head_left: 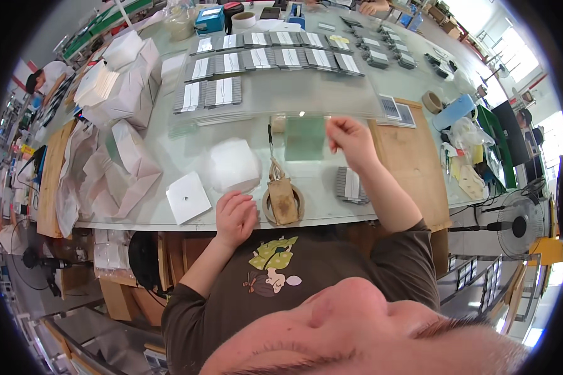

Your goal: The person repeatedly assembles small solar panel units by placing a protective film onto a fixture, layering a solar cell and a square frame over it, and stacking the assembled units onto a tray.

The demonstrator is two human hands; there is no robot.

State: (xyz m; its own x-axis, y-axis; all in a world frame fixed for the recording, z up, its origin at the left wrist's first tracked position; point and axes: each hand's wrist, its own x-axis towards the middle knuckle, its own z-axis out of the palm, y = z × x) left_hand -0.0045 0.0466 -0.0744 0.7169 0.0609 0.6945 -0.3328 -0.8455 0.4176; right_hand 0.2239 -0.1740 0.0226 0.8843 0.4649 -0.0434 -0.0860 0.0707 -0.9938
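My right hand (pixel 351 142) is closed with its fingers curled, by the right edge of a green translucent square pad (pixel 305 139). Whether something small is between the fingertips, I cannot make out. Near the table's front edge, my left hand (pixel 236 217) rests with fingers loosely stretched and nothing in it. Just beyond it is a pile of thin white sheets (pixel 233 165), and to its left lies a white square card (pixel 188 198) with a small dark spot. Between my hands, a worn brown block (pixel 283 201) with cords sits on a tape roll (pixel 300 203).
Bundles of grey strips with white bands (pixel 258 58) stand in rows on a clear raised sheet (pixel 275 94). Another bundle (pixel 351 185) lies below my right forearm. Wrapping paper (pixel 120 169) is at left, a wooden board (pixel 413 162) and blue bottle (pixel 454 112) at right.
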